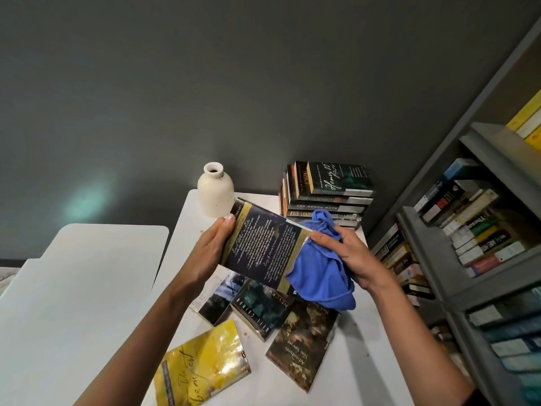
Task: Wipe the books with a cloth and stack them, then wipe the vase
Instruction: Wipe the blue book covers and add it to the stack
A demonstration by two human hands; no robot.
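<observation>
Gripping a dark blue paperback with gold borders and small white back-cover text [261,247] above the white table [181,230], the left hand [211,253] clamps its left end, thumb on the cover, while the right hand [352,259] is closed around a bunched bright blue cloth [320,276] pressed on the book's right end. Behind the book at the table's far edge stands a cream speckled ceramic vase [215,193], upright, just left of a tall stack of dark paperbacks [326,194] whose top cover reads "Henry VI"; spines below show "JOHN" and "THE HONDA MYTH". Nearer, loose books lie flat on the table: a yellow glossy paperback lettered "The Tempest" [202,367], a brown one reading "Adventures Tom Sawyer" [303,344], and a dark teal one with "NEVERW…" partly visible [257,310]. A grey bookshelf packed with books [480,230] fills the right side.
</observation>
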